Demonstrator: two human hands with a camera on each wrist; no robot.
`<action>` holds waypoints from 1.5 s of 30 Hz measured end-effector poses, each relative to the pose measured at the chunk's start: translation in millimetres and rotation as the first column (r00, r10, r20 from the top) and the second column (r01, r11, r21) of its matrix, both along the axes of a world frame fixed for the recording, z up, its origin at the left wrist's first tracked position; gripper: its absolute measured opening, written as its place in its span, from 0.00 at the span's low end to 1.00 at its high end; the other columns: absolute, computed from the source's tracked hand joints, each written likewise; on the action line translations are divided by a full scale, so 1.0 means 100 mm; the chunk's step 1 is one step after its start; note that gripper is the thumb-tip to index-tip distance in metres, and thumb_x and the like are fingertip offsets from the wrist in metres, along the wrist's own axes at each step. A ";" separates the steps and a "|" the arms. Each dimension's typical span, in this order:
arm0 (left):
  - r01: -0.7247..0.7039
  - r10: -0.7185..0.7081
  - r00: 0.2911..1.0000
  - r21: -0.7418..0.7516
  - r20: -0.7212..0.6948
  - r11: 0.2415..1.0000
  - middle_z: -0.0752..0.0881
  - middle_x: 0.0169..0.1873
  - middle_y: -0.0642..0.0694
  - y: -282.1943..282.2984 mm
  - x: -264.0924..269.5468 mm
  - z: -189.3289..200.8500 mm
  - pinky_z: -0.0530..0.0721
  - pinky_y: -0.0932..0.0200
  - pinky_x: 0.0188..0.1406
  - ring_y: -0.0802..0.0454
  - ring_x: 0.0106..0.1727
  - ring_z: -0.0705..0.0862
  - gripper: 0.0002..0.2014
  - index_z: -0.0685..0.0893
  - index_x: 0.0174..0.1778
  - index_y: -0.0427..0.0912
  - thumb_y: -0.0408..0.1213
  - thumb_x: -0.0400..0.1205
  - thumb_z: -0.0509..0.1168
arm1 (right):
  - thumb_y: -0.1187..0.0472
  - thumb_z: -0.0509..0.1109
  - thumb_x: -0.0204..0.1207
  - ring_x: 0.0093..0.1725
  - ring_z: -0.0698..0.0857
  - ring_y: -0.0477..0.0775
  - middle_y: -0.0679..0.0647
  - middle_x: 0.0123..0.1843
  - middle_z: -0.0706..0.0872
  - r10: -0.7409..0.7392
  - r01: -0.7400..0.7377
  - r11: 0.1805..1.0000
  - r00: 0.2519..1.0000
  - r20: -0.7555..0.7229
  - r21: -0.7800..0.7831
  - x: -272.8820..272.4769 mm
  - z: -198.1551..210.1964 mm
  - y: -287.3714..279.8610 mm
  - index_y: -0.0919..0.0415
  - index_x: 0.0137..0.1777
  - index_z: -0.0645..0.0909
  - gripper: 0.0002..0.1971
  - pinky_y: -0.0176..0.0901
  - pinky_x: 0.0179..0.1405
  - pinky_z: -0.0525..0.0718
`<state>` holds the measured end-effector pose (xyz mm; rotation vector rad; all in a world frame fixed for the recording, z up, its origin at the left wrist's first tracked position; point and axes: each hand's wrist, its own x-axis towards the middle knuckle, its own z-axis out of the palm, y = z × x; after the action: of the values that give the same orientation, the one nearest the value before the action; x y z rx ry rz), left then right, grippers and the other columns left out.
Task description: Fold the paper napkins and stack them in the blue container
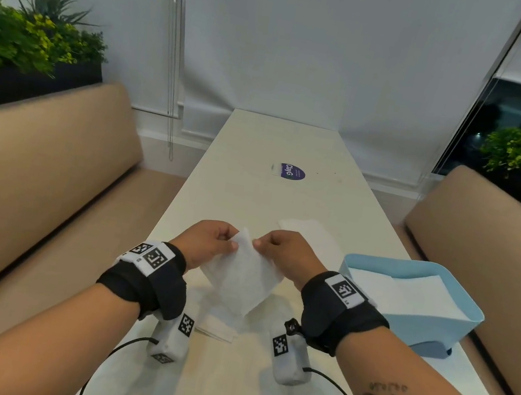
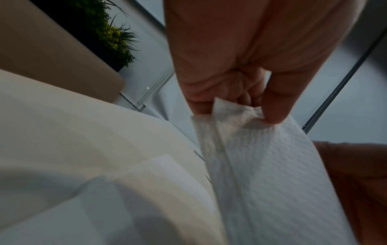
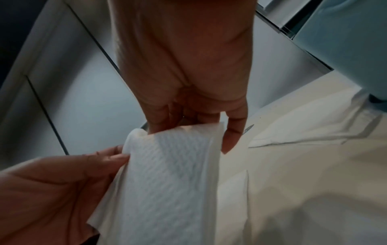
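Head view, centre frame: the left hand [image 1: 209, 240] and right hand [image 1: 287, 254] each have their grip clamped on a white embossed paper napkin [image 1: 241, 277] by its top edge, left of the light-blue plastic container [image 1: 419, 333]; uneven pulling could tear it.

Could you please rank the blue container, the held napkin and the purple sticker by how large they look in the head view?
1. blue container
2. held napkin
3. purple sticker, though it lies farthest from the camera.

Embossed matt paper napkin [image 1: 240, 275]; smooth, seemingly plastic container [image 1: 431, 326] — pale matt tabletop [image 1: 253, 192].
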<state>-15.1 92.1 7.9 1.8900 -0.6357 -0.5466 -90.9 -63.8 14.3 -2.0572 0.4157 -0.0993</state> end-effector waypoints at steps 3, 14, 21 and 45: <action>-0.014 0.013 0.999 -0.024 -0.047 1.000 0.81 0.33 0.47 -0.02 -0.01 0.03 0.77 0.59 0.38 0.51 0.36 0.79 0.08 0.81 0.38 0.43 0.27 0.81 0.64 | 0.60 0.70 0.78 0.34 0.76 0.43 0.47 0.34 0.79 0.009 -0.007 1.000 0.999 0.053 -0.028 -0.02 0.02 0.00 0.56 0.33 0.78 0.11 0.33 0.33 0.73; -0.196 0.223 0.952 -0.141 0.209 0.970 0.81 0.34 0.49 -0.21 -0.07 0.13 0.75 0.58 0.41 0.49 0.39 0.78 0.12 0.77 0.31 0.47 0.35 0.81 0.64 | 0.59 0.73 0.75 0.31 0.75 0.41 0.45 0.32 0.78 0.104 -0.076 0.982 0.981 0.163 -0.171 -0.08 0.16 0.02 0.56 0.34 0.77 0.10 0.30 0.29 0.70; -0.334 0.397 0.898 -0.295 0.187 0.895 0.80 0.41 0.49 -0.38 -0.14 0.29 0.72 0.59 0.48 0.49 0.47 0.77 0.07 0.77 0.41 0.43 0.34 0.84 0.58 | 0.65 0.72 0.75 0.36 0.84 0.51 0.54 0.36 0.85 -0.017 -0.014 0.950 0.995 0.095 0.313 -0.34 0.27 -0.29 0.60 0.34 0.78 0.10 0.47 0.39 0.83; 0.102 -0.091 0.986 -0.068 0.142 0.993 0.85 0.55 0.35 -2.23 -1.25 0.36 0.82 0.47 0.62 0.37 0.55 0.85 0.18 0.82 0.63 0.30 0.20 0.76 0.66 | 0.68 0.71 0.73 0.50 0.82 0.53 0.55 0.53 0.86 -0.529 0.547 0.789 0.836 0.143 -0.280 -1.49 0.31 -2.05 0.62 0.54 0.87 0.11 0.49 0.61 0.81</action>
<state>-139.6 -130.7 43.8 1.8448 -0.8309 -0.4496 -239.5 -269.3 44.9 -2.1733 1.0036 -0.6045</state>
